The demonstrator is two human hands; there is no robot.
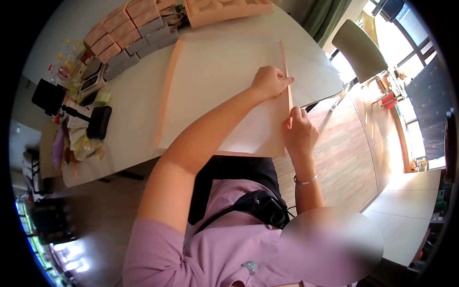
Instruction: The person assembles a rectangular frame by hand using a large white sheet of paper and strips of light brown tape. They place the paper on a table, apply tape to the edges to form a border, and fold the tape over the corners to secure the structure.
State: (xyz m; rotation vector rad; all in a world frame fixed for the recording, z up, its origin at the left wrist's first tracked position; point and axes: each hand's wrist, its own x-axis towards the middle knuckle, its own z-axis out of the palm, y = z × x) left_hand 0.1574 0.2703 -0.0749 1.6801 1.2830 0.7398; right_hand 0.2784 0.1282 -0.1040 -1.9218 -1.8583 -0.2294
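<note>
A large white sheet (217, 71) with peach-pink edges lies across the table in front of me. Its right edge stands up as a narrow pink strip (289, 97), and both hands are on that strip. My left hand (270, 82) reaches over the sheet and pinches the strip with thumb and fingers around its middle. Nearer to me, my right hand (301, 130) has curled fingers closed on the same strip by the near right corner. The fingertips of the right hand are partly hidden. A thin bracelet circles my right wrist.
Stacked pink and grey boxes (117, 36) stand at the back left, beside a peach tray with cutouts (229, 10). Bottles (69, 64), a black pouch (99, 122) and a phone holder (49, 94) crowd the table's left. A chair (359, 50) stands beyond the right edge.
</note>
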